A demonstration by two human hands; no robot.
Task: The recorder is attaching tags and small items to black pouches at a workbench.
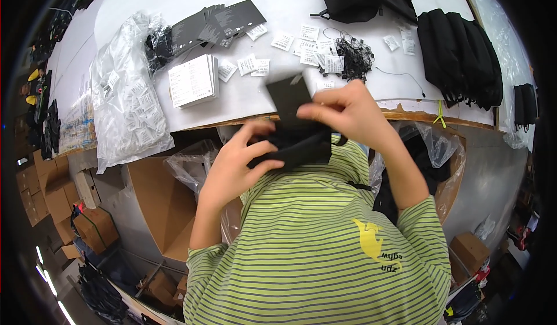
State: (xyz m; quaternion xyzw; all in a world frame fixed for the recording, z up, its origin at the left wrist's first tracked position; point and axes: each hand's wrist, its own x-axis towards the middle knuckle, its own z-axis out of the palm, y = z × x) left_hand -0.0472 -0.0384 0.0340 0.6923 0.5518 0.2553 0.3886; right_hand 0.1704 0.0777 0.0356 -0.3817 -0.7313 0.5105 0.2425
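Note:
In front of my body, at the table's near edge, is a small black fabric pouch. My left hand grips its left side, fingers curled at the mouth. My right hand pinches a dark rectangular card between thumb and fingers. The card stands upright over the pouch, its lower end at the opening; whether it reaches inside I cannot tell. Motion blurs the card's top edge.
On the white table lie a stack of white cards, fanned dark cards, small white packets, tangled black cords, a clear bag of packets and stacked black pouches. An open carton stands below.

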